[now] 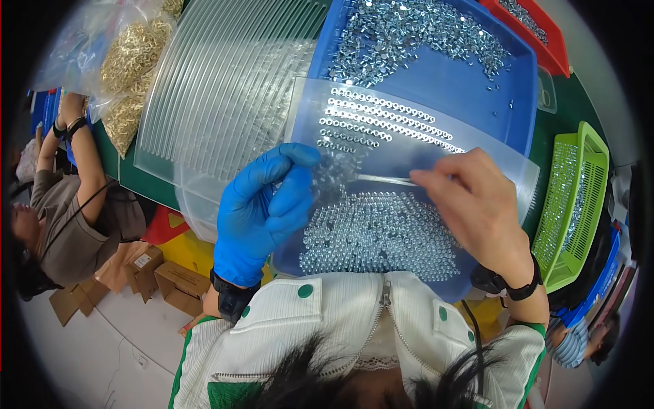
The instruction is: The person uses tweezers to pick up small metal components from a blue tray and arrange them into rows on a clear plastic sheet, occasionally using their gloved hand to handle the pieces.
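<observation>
My left hand (266,211), in a blue glove, is closed with its fingers curled. Right beside its fingertips is a blurred cluster of small clear or silvery pieces (334,170); whether the hand grips any of them is hidden. My bare right hand (477,204) pinches the end of a thin, pale, silvery strip (385,180) that points left. Above both hands lies a translucent plastic sheet (501,160), carrying rows of small silvery rings (388,112). Below, many small shiny silver parts (381,235) lie in a layer close to my body.
Behind the sheet stands a blue tray (463,82) with loose metal parts. Ribbed clear sheets (225,88) and bags of gold-coloured parts (136,61) lie left. A green basket (579,211) is at right, a red bin (538,34) far right. Another person (82,184) works at left.
</observation>
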Tool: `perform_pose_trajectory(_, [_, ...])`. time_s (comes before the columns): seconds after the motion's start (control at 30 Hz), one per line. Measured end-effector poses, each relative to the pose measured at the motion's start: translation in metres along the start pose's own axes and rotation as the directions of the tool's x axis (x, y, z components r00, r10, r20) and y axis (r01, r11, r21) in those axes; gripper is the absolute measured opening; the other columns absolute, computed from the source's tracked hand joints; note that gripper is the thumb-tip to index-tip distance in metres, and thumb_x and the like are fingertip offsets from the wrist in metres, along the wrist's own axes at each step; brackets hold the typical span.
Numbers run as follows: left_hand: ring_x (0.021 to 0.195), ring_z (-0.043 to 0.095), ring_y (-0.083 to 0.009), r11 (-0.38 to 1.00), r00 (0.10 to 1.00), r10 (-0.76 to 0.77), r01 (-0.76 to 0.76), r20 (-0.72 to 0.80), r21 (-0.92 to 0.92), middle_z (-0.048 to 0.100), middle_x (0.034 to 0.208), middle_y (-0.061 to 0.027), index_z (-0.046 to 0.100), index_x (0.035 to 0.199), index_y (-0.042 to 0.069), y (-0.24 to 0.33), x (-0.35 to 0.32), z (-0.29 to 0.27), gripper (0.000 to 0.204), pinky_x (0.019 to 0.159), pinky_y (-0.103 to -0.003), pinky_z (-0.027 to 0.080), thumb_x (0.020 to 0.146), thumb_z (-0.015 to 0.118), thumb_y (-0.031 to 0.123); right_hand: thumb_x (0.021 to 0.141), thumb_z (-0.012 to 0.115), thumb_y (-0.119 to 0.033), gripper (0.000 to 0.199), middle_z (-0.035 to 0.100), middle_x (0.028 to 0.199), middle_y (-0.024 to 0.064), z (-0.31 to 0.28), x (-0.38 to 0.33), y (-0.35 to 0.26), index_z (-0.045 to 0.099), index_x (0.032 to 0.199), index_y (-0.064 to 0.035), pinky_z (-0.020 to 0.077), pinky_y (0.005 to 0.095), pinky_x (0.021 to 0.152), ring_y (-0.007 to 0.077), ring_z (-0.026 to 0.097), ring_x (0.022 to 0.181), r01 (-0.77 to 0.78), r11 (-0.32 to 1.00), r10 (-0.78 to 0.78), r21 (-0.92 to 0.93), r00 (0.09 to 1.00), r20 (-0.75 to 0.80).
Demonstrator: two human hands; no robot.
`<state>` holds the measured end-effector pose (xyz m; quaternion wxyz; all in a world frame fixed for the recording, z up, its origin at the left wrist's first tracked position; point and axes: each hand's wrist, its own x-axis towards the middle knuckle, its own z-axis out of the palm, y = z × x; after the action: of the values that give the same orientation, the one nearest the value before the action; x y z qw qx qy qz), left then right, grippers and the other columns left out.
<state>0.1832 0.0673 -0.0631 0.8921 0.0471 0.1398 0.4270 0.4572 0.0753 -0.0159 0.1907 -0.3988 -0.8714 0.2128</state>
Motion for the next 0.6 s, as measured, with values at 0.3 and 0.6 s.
perform_pose_trajectory(0.3, [0.044,0.028,-0.0073,1.0,1.0,-0.004,0.004,0.001,-0.016,0.033,0.057,-0.001,0.045,0.118,-0.01,0.0,0.001,0.0,0.034,0.039,-0.021,0.027,0.094,0.036,0.013,0.073,0.06,0.007,0.019,0.058,0.089,0.0109,-0.01,-0.019,-0.001,0.058,0.092,0.0011,0.0514,0.0245,0.062,0.0183,0.061,0.078,-0.288,0.759,0.439,0.584,0.888,-0.134])
perform_pose_trajectory(0.6, [0.044,0.028,-0.006,0.998,0.991,0.011,-0.003,-0.136,0.062,0.033,0.057,0.0,0.049,0.115,-0.008,0.001,-0.001,0.014,0.034,0.038,-0.019,0.026,0.095,0.037,0.016,0.071,0.063,0.006,0.02,0.064,0.088,0.0126,-0.009,-0.018,-0.004,0.06,0.09,0.0004,0.0522,0.0279,0.065,0.0217,0.064,0.078,-0.141,0.874,0.267,0.465,0.939,-0.217])
